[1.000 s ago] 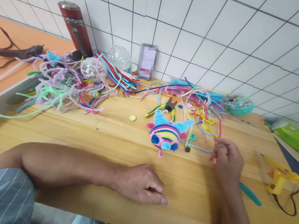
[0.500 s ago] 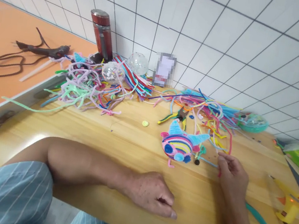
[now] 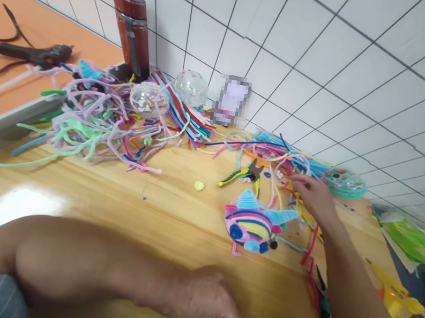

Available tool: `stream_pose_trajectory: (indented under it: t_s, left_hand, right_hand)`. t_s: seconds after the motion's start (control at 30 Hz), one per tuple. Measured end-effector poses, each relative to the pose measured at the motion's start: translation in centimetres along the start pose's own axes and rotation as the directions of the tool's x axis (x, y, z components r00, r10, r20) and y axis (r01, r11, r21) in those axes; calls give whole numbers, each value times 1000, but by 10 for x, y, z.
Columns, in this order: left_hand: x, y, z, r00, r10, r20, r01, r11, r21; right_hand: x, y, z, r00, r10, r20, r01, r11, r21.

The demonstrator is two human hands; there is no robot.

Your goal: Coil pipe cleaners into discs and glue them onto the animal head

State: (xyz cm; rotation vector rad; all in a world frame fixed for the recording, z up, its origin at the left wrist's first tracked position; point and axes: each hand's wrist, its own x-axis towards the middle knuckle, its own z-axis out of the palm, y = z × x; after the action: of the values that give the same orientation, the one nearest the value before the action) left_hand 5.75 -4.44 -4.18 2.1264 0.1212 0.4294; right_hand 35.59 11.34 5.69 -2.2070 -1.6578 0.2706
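My left hand (image 3: 212, 306) rests on the table in a loose fist, with nothing showing in it. My right hand (image 3: 315, 197) reaches over the far pile of pipe cleaners (image 3: 271, 150), fingers stretched out near small loose pieces. Between the hands stands a striped pipe-cleaner fish (image 3: 251, 225), pink, blue and yellow, with light blue fins and blue round discs. A red-pink pipe cleaner (image 3: 311, 246) lies under my right forearm. Beside it are teal-handled pliers (image 3: 327, 314). Yellow-green pliers (image 3: 240, 175) lie behind the fish.
At left is a tangle of pipe cleaners (image 3: 92, 122) with a clear ball (image 3: 149, 99). A red flask (image 3: 131, 31) and a blurred phone (image 3: 232, 100) stand by the tiled wall. A yellow glue gun (image 3: 397, 293) lies right, a black glue gun (image 3: 42, 54) far left.
My right hand has moved forward from beside the fish to the far pipe cleaners, leaving the red-pink one on the table. My left hand stays resting. The view has shifted slightly.
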Motion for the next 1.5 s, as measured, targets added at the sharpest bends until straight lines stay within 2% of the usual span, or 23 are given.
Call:
stream_pose_trajectory:
  t_s: [0.17, 0.27, 0.33, 0.43, 0.5, 0.57, 0.67, 0.8, 1.03, 1.2, 1.33, 1.5]
  left_hand:
    - [1, -2, 3, 1000, 1, -4, -1, 1000, 12]
    - [2, -3, 4, 1000, -10, 6, 10, 1000, 12]
    - [2, -3, 4, 1000, -7, 11, 7, 1000, 16]
    - [2, -2, 2, 1000, 6, 1, -6, 999, 32]
    - [1, -1, 1, 1000, 11, -10, -11, 1000, 27]
    - [0, 0, 0, 1000, 9, -15, -9, 1000, 15]
    - [0, 0, 0, 1000, -7, -16, 7, 1000, 16]
    - [0, -1, 1, 1000, -8, -14, 8, 1000, 1]
    - [-2, -2, 1, 999, 7, -47, -11, 997, -81]
    - [-1, 2, -4, 1000, -3, -27, 0, 992, -127]
    - [-1, 3, -6, 1000, 7, -30, -11, 990, -139]
    - [-2, 5, -9, 1000, 11, -27, -14, 991, -133]
  right_hand:
    - [34, -12, 35, 992, -76, 103, 69, 995, 75]
    - [40, -19, 43, 985, -114, 127, 95, 985, 144]
    - [38, -21, 41, 985, -119, 127, 94, 979, 183]
    - [31, -19, 26, 993, -74, 92, 35, 928, 371]
    - [24, -16, 8, 998, -29, 64, -9, 849, 528]
    - [20, -12, -15, 999, 7, 40, -30, 786, 617]
    - [16, -6, -51, 998, 57, -32, -24, 774, 633]
    - [12, 5, -83, 979, 148, -139, -49, 836, 546]
    - [-13, 21, -100, 903, 185, -388, -44, 938, 345]
    - [-24, 25, -110, 894, 167, -416, -31, 949, 314]
    - [-31, 25, -118, 866, 167, -471, 17, 932, 362]
    - [-43, 28, -119, 870, 164, -465, 10, 937, 349]
